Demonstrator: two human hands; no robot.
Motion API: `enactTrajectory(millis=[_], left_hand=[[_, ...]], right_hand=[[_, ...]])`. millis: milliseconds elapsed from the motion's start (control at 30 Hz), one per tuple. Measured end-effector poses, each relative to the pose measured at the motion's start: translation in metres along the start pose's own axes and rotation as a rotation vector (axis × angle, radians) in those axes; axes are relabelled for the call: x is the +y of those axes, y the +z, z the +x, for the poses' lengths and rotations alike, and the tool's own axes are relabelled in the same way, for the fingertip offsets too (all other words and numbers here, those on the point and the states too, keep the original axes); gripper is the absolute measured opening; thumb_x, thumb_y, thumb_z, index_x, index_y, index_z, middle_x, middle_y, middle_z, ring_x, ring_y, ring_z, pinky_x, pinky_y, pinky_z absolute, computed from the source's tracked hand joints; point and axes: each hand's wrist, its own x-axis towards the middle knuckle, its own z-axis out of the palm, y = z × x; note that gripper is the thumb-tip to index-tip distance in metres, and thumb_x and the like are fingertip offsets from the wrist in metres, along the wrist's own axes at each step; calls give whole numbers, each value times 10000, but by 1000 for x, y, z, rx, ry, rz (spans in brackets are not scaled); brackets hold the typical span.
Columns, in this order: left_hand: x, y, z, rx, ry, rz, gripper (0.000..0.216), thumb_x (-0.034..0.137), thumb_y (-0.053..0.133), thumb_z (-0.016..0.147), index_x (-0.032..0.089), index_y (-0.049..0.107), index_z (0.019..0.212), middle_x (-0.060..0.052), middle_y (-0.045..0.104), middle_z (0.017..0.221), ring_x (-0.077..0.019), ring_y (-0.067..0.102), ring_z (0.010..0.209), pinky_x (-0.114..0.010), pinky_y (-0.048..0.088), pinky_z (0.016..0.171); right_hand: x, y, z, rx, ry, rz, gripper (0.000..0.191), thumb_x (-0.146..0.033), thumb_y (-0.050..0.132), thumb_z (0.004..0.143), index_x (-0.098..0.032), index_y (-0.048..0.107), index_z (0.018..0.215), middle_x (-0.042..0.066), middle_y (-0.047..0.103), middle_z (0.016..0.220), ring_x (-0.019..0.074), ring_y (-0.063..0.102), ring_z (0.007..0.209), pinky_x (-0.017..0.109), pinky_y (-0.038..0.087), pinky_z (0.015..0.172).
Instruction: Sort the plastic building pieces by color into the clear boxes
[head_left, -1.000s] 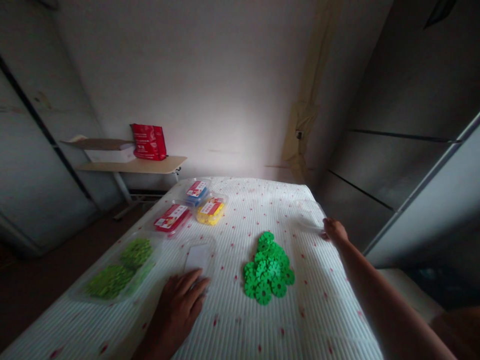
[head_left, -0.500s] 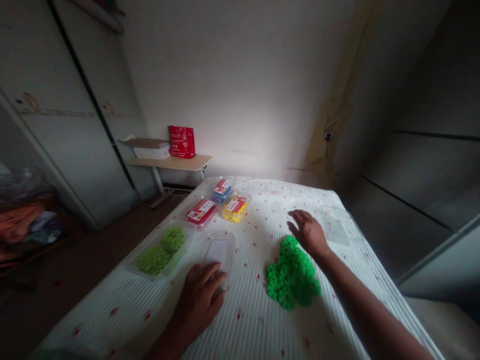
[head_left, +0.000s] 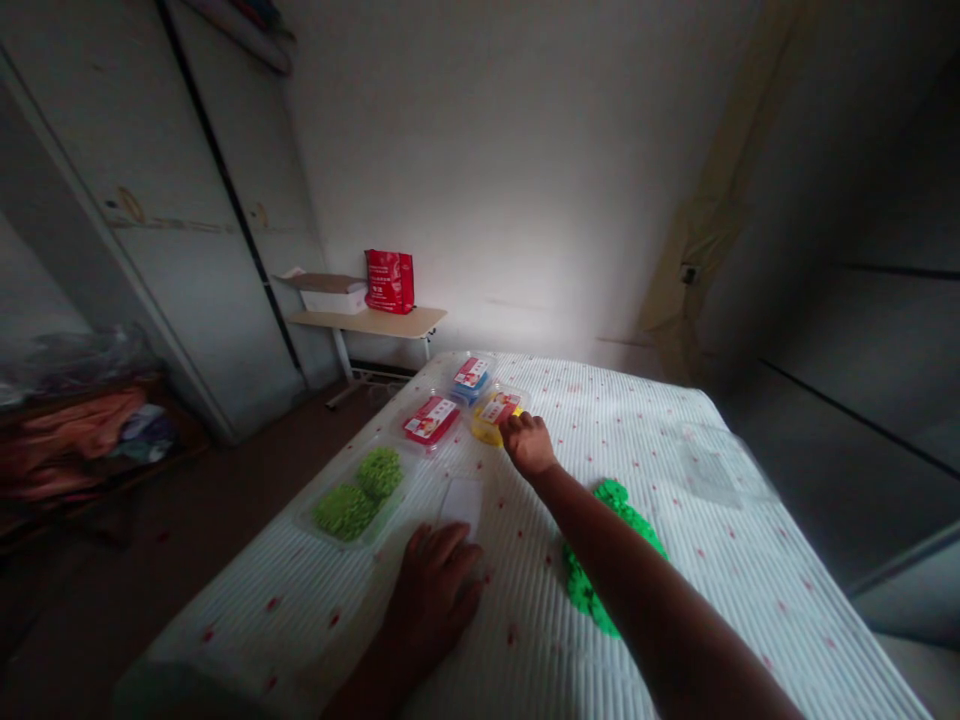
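We see the yellow box (head_left: 495, 417) at the far end of the bed (head_left: 697, 590), next to a red box (head_left: 430, 421) and just in front of a blue box (head_left: 470, 379). The three boxes sit close together. Each one has a clear lid with a red and white label.

The right hand (head_left: 529, 442) is on the near right corner of the yellow box. The right arm is stretched out long, going from the bottom right across the bed to the box. The fingers are curled in and look like they touch the box edge. We cannot tell if they grip it, because the back of the hand hides the fingertips.

The arm also covers part of the green pile (head_left: 611, 550) of flat, flower-shaped pieces. We only see the pile poking out on both sides of the arm.

The left hand (head_left: 439, 592) lies flat on the bed near us, palm down. Its fingers are a little spread and hold nothing. The fingertips touch the near edge of a clear lid (head_left: 461, 497) that lies flat.

To the left of that lid is a clear tray (head_left: 358, 495) with two heaps of light green pieces. On the right side of the bed lies another clear lid (head_left: 709, 465), blurry and hard to make out.

The room is dim, so small things are hard to see.
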Motion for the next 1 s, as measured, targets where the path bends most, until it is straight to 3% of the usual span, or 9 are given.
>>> enactTrajectory(millis=[100, 200, 300, 400, 533, 600, 767, 867, 1000], left_hand=[[-1, 0, 0, 50, -6, -57, 298, 302, 527, 823, 231, 621, 1096, -99, 571, 1255, -269, 510, 1167, -554, 314, 1046], [2, -4, 6, 114, -111, -280, 309, 272, 528, 819, 240, 624, 1110, -88, 564, 1268, -256, 496, 1192, -500, 349, 1046], [15, -11, 24, 151, -360, -737, 303, 303, 562, 797, 223, 637, 1080, -89, 601, 1203, -241, 539, 1143, -435, 399, 1016], [35, -13, 55, 135, -714, -1346, 389, 398, 609, 768, 152, 613, 1068, -126, 650, 1058, -238, 619, 1007, -388, 470, 924], [65, -1, 100, -73, -1040, -1907, 577, 515, 506, 828, 111, 444, 1236, -146, 645, 961, -204, 662, 827, -373, 517, 800], [74, 10, 116, -168, -1057, -2046, 605, 590, 409, 847, 136, 436, 1246, -131, 642, 956, -205, 660, 795, -386, 526, 749], [84, 32, 132, -231, -886, -2291, 652, 686, 364, 803, 172, 524, 1171, -99, 657, 975, -241, 645, 816, -401, 527, 664], [89, 37, 130, -206, -861, -2345, 503, 560, 443, 827, 169, 561, 1121, -74, 673, 939, -215, 645, 793, -360, 523, 663], [100, 42, 125, -43, -812, -2374, 311, 351, 499, 827, 152, 608, 1040, -53, 687, 930, -168, 646, 799, -292, 516, 712]], right_hand=[[8, -7, -10, 7, -14, 6, 300, -174, 339, 924, -132, 595, 1075, 147, 635, 1035, 247, 534, 971, 338, 429, 749], [20, -17, -30, 28, 14, 14, 272, -198, 370, 918, -136, 612, 1025, 132, 657, 998, 230, 566, 934, 306, 446, 724], [37, -22, -59, 135, 58, 107, 222, -242, 438, 899, -160, 624, 988, 108, 682, 972, 207, 601, 901, 294, 465, 752], [50, -22, -90, 324, 104, 274, 213, -273, 456, 894, -170, 631, 957, 93, 699, 923, 193, 640, 849, 293, 493, 755], [52, -25, -128, 423, 109, 362, 240, -297, 427, 908, -179, 633, 941, 96, 705, 908, 192, 666, 823, 306, 528, 739], [50, -29, -144, 428, 86, 374, 238, -293, 423, 910, -187, 628, 965, 95, 705, 919, 197, 669, 839, 321, 541, 746], [46, -32, -177, 434, -26, 395, 221, -293, 453, 906, -199, 613, 1025, 97, 700, 951, 209, 663, 901, 363, 553, 804], [48, -36, -189, 379, -10, 453, 235, -320, 493, 884, -208, 593, 1064, 93, 687, 978, 219, 654, 929, 367, 550, 813], [40, -47, -191, 410, 115, 566, 296, -388, 549, 838, -200, 547, 1066, 89, 645, 991, 218, 631, 929, 332, 541, 774]])
